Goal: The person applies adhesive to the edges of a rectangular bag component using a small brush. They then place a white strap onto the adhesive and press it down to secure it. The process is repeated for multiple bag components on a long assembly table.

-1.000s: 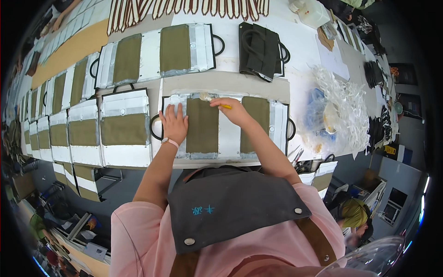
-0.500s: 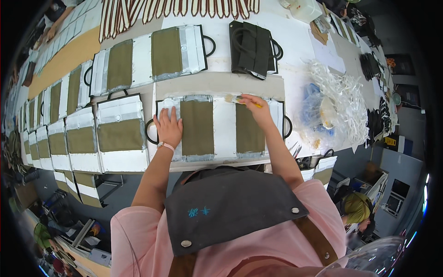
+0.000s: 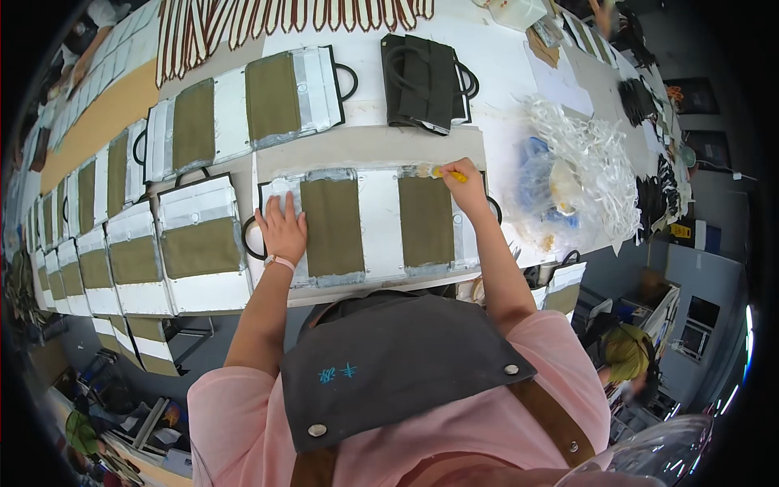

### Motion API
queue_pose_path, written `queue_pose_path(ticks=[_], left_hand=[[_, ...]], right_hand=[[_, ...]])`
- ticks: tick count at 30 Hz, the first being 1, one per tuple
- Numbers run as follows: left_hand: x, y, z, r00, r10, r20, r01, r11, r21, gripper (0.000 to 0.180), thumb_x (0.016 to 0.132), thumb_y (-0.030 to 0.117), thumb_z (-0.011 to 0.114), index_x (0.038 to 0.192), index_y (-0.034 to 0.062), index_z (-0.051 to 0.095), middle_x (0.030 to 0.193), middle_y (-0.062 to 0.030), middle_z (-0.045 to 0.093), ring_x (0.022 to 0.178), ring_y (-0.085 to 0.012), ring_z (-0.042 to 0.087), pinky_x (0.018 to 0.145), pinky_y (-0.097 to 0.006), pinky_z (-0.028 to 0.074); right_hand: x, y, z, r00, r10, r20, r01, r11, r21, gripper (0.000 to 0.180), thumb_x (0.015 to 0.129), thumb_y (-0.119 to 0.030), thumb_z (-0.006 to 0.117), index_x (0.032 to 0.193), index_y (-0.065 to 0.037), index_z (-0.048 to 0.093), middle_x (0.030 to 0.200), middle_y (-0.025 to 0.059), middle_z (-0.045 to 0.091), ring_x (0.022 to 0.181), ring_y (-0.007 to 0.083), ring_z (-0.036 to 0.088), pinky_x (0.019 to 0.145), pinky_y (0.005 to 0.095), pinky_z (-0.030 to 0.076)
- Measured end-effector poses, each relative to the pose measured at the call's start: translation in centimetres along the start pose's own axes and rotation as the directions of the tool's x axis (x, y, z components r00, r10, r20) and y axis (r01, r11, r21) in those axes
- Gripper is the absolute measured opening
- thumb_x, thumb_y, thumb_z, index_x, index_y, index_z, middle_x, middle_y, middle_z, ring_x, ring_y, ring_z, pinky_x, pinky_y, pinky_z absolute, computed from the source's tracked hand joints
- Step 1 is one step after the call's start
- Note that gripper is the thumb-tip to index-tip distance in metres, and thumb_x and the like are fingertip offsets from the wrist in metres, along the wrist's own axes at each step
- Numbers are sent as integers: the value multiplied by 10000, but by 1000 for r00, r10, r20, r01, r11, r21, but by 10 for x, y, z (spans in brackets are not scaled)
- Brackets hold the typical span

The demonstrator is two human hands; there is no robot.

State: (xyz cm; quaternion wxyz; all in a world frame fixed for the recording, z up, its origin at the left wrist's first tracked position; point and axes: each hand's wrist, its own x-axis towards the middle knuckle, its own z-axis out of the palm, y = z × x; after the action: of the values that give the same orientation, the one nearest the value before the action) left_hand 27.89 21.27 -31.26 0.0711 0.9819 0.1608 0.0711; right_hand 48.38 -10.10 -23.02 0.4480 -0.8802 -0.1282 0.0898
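The left hand [image 3: 282,230] lies flat and open on the bag panel [image 3: 369,223] at nine o'clock; the right hand [image 3: 465,185] grips a yellow brush [image 3: 446,173] at its two o'clock corner; a black bag [image 3: 426,81] lies at twelve.

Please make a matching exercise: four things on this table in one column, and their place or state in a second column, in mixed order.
1. left hand
2. right hand
3. black bag
4. clear plastic heap

a. holds a yellow brush
b. lies at the table's right end
c. lies beyond the work panel
d. lies flat on the panel's left part

Pairs: 1-d, 2-a, 3-c, 4-b
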Motion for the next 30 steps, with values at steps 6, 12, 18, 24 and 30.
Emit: queue_pose_path(ticks=[6, 12, 18, 24, 30], left_hand=[[-1, -1, 3, 1000, 9, -4, -9, 1000, -7, 527, 882, 284, 530, 1351, 93, 385, 1289, -166, 391, 1278, -307, 327, 1069, -554, 173], [-1, -1, 2, 1000, 2, 1, -2, 1000, -2, 525, 867, 286, 552, 1334, 89, 416, 1294, -168, 399, 1287, -310, 329, 1077, -558, 169], [0, 1, 1, 1000, -5, 27, 5, 1000, 6, 526, 869, 291, 549, 1335, 90, 412, 1297, -168, 398, 1290, -310, 325, 1080, -555, 165], [1, 0, 0, 1000, 8, -2, -8, 1000, 9, 513, 868, 287, 546, 1325, 89, 420, 1280, -165, 406, 1279, -308, 335, 1072, -562, 167], [1, 1, 1, 1000, 23, -16, -23, 1000, 20, 512, 868, 282, 543, 1325, 87, 417, 1273, -165, 411, 1275, -308, 340, 1069, -567, 171]], right_hand=[[-17, 17, -7, 994, -96, 48, 97, 995, -25, 118, 768, -5, 620, 883, -14, 640, 897, 118, 590, 871, 264, 585, 782, 315, 465], [-24, 27, -24, 984, -142, -105, 135, 989, -68, 151, 750, 41, 626, 884, -20, 660, 927, 115, 621, 888, 271, 602, 816, 310, 474], [-35, 33, -22, 995, -102, -5, 102, 994, -23, 118, 752, 53, 625, 829, -22, 675, 916, 102, 631, 906, 254, 603, 829, 313, 475], [-38, 11, -26, 982, -186, -33, 182, 978, -99, 49, 766, -12, 648, 810, -13, 670, 894, 109, 639, 861, 263, 610, 764, 327, 491], [-32, 51, -47, 986, -93, -140, 73, 988, -139, 52, 766, -35, 644, 805, -2, 657, 850, 130, 635, 866, 286, 596, 778, 342, 475]])
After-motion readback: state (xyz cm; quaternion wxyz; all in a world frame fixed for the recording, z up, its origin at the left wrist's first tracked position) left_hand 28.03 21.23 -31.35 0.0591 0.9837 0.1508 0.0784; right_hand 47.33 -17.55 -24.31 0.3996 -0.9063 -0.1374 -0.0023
